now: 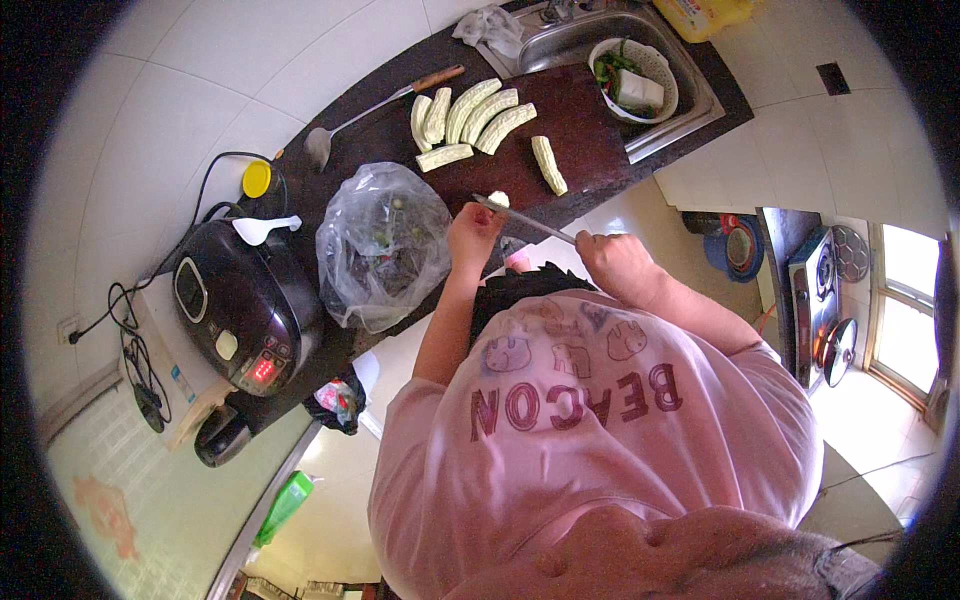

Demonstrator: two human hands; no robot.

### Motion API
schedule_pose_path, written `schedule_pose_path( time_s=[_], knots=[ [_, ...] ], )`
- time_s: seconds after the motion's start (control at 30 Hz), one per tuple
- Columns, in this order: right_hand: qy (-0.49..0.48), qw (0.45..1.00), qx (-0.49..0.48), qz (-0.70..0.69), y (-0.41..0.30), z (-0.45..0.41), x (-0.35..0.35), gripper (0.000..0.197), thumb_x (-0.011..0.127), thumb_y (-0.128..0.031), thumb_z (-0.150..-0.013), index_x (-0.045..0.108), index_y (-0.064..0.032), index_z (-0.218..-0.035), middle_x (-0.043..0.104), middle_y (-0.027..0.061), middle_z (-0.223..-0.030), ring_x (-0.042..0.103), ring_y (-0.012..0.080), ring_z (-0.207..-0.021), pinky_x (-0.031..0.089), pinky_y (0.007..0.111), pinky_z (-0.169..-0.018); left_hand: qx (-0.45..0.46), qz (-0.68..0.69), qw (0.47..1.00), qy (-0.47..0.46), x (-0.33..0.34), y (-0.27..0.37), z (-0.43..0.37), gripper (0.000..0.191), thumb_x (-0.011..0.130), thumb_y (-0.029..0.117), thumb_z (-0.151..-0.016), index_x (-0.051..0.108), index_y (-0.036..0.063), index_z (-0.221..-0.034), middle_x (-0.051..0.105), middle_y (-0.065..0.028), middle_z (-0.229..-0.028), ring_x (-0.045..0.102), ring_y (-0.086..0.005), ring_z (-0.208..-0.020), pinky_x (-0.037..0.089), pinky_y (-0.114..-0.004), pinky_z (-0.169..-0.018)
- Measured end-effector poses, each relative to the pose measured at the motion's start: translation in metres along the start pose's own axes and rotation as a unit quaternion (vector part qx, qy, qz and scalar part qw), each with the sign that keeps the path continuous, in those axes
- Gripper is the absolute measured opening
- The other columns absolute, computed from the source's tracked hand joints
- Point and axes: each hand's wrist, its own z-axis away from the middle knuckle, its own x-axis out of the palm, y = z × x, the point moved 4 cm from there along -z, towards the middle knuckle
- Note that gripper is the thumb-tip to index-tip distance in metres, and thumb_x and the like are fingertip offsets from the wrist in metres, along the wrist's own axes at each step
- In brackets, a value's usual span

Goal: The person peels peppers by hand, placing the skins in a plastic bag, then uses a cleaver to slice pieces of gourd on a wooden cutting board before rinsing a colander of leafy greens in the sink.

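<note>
My left hand (477, 229) grips a piece of pale peeled vegetable (498, 199) near the front edge of a dark cutting board (517, 176); most of the piece is hidden in the fingers. My right hand (611, 259) holds a knife (529, 220) by its handle, the blade reaching to the left hand and touching or almost touching the piece. Several peeled, ridged pale vegetable pieces (491, 118) lie side by side at the back of the board. Apart from them, one more piece (550, 165) lies to the right. A clear plastic bag (382, 247) with scraps inside stands left of my left hand.
A metal ladle (367, 111) with a wooden handle lies behind the board. A black rice cooker (240, 307) stands at the left, a white spoon on it. In the steel sink (562, 45) sits a white colander (671, 82) with greens and a white block. A gas stove (810, 300) is far right.
</note>
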Motion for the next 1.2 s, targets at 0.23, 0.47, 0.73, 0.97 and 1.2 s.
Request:
schedule_pose_path(
  time_s=[0.23, 0.47, 0.73, 0.97, 1.2],
  knots=[
    [-0.053, 0.997, 0.047, 0.003, -0.009, -0.003, -0.007, 0.009, 0.048, -0.007, -0.073, 0.044, 0.0005, -0.075, 0.053, 0.0132, -0.053, 0.056, 0.0279, -0.05, 0.045, 0.036, -0.044, -0.186, 0.375, 0.904, -0.092, 0.003, 0.011, 0.001, 0.019, 0.056, 0.023, -0.082, 0.053, 0.0043, -0.08, 0.058, -0.0032, -0.073, 0.059, -0.013, -0.064, 0.047, -0.022, -0.053],
    [-0.135, 0.983, 0.114, -0.039, -0.007, -0.022, -0.001, 0.014, 0.046, -0.009, -0.075, 0.05, 0.0024, -0.081, 0.059, 0.0198, -0.07, 0.06, 0.0326, -0.066, 0.049, 0.04, -0.057, -0.22, 0.413, 0.877, -0.109, 0.001, 0.017, 0.002, 0.021, 0.058, 0.023, -0.08, 0.056, 0.002, -0.081, 0.059, -0.0049, -0.072, 0.059, -0.0139, -0.063, 0.047, -0.023, -0.054],
    [-0.166, 0.98, 0.104, -0.023, -0.006, -0.04, 0.018, 0.013, 0.045, -0.007, -0.074, 0.052, 0.0012, -0.082, 0.06, 0.0194, -0.075, 0.06, 0.0329, -0.071, 0.049, 0.041, -0.063, -0.232, 0.366, 0.895, -0.105, -0.001, 0.017, 0.001, 0.021, 0.057, 0.021, -0.08, 0.056, 0.0006, -0.08, 0.059, -0.0068, -0.074, 0.06, -0.0151, -0.065, 0.047, -0.023, -0.053],
    [-0.161, 0.974, 0.148, -0.048, 0.02, -0.04, 0.077, 0.013, 0.043, -0.008, -0.076, 0.051, 0.0006, -0.082, 0.06, 0.0188, -0.073, 0.06, 0.0331, -0.07, 0.049, 0.042, -0.061, -0.241, 0.362, 0.892, -0.121, -0.007, 0.007, 0.002, 0.023, 0.057, 0.019, -0.078, 0.054, -0.0014, -0.088, 0.059, -0.01, -0.081, 0.06, -0.0184, -0.07, 0.05, -0.028, -0.059],
    [-0.113, 0.978, 0.159, -0.071, 0.036, -0.037, 0.07, 0.019, 0.045, -0.022, -0.081, 0.052, -0.0035, -0.081, 0.058, 0.0175, -0.069, 0.059, 0.0339, -0.067, 0.047, 0.044, -0.06, -0.299, 0.326, 0.893, -0.083, -0.038, -0.018, 0.002, 0.022, 0.047, 0.013, -0.079, 0.048, -0.0051, -0.091, 0.059, -0.0151, -0.081, 0.062, -0.0227, -0.066, 0.051, -0.029, -0.056]
  ],
)
